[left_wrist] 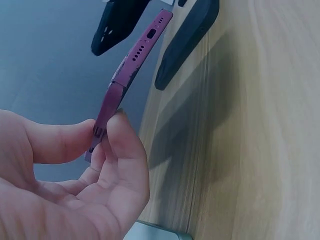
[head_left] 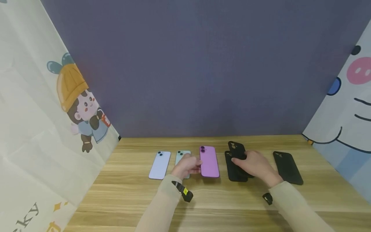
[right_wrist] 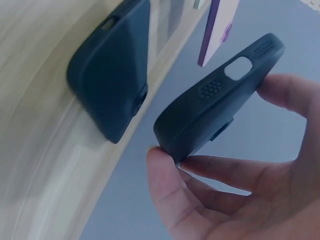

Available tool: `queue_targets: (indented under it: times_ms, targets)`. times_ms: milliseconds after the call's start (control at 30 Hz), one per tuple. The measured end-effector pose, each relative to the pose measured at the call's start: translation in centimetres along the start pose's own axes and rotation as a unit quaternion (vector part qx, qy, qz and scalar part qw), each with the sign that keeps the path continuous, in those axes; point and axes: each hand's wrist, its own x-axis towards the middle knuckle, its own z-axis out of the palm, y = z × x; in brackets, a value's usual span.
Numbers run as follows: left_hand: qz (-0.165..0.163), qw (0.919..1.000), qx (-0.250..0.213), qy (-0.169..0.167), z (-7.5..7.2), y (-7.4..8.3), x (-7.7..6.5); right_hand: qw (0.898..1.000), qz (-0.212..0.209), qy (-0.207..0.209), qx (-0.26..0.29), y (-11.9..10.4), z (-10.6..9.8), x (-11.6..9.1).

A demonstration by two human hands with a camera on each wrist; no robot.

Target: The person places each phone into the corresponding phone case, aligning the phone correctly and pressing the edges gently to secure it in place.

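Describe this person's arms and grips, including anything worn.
The left sleeve and right sleeve are long and pale beige. The left camera, worn at the wrist, is black with a yellow mark; the right camera is black too, no mark showing. The left grip and right grip show no gloves or rings.

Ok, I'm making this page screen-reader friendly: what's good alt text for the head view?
A person's left hand pinches a purple phone and their right hand holds a black case over a wooden table. Lying there are a lilac phone, a mint phone, a second case and a third case.
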Motion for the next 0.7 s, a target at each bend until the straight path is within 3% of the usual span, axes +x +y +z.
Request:
queue_targets:
  times_ms: [700]
  targets:
    - [0.014,0.9998,-0.01,-0.002,0.1,0.2,-0.3,1.0,-0.019,0.011,-0.003,-3.5,1.6,-0.2]
